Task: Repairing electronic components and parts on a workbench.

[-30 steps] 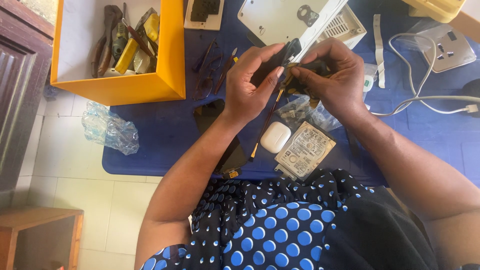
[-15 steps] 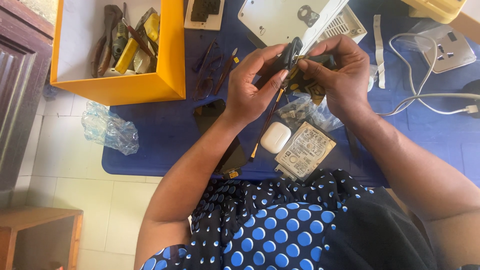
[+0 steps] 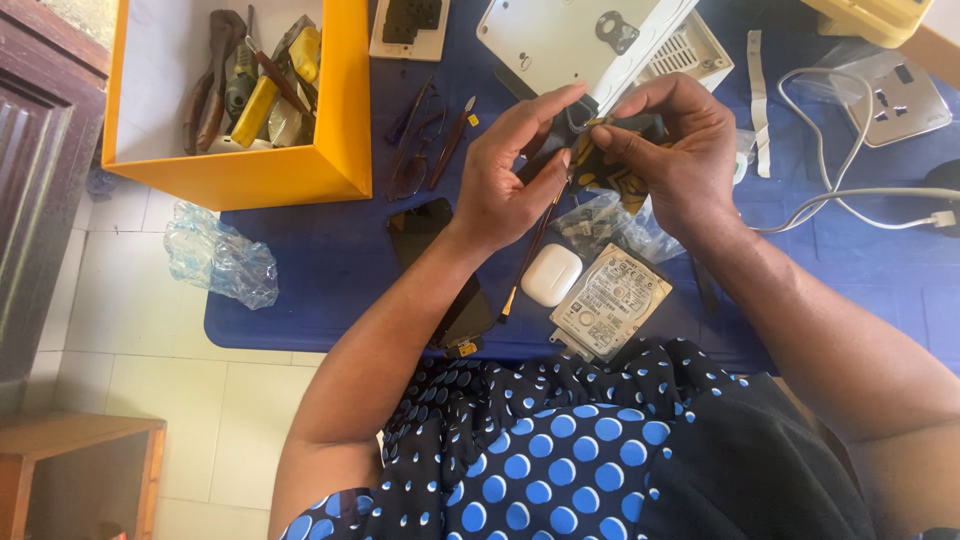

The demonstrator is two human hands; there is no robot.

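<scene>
Above the blue worktop point(image 3: 330, 260), toward twelve o'clock, both hands grasp a small dark part point(image 3: 610, 165) with yellowish patches (its detail is too small to read). Its long axis runs roughly nine to three. The left hand point(image 3: 510, 185) and the right hand point(image 3: 670, 150) pinch it with fingers clenched; a white earbud case point(image 3: 551, 274) lies below.
</scene>
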